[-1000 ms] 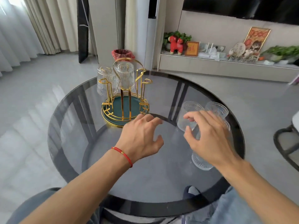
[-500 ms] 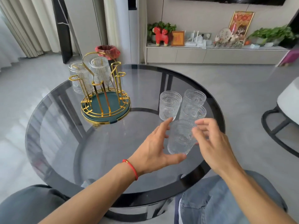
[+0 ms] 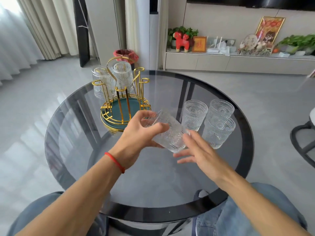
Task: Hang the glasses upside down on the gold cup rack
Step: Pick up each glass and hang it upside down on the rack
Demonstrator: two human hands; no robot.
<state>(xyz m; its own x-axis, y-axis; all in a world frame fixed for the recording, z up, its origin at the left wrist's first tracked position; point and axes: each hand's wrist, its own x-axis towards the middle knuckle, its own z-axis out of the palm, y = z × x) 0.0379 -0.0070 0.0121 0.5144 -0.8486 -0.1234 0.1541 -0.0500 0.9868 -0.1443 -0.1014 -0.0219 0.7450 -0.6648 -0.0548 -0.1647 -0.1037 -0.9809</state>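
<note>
Glass, held: a clear embossed tumbler is tilting in the air above the table, its mouth leaning toward the rack and its base toward the right hand.
Left hand: the left hand is gripping the tilted tumbler, thumb lying over its upper side and fingers wrapping beneath; a red string bracelet is circling the wrist.
Right hand: the right hand is spreading open, fingers splayed, just beside the base of the tumbler; whether a fingertip is touching the glass I cannot tell.
Rack: the gold cup rack is standing on the far left part of the table, with a dark green tray inside its round gold base.
Hung glasses: two ribbed glasses are hanging upside down on the far prongs, one at the left and one nearer the middle, just beside each other.
Free prongs: the near and right gold prongs are standing bare.
Waiting glasses: three more embossed tumblers are standing upright in a tight cluster to the right of the hands, one nearest the rack, one behind, one in front.
Table: the round smoked-glass table with a black rim is carrying everything.
Lap: blue jeans are showing below the table edge.
</note>
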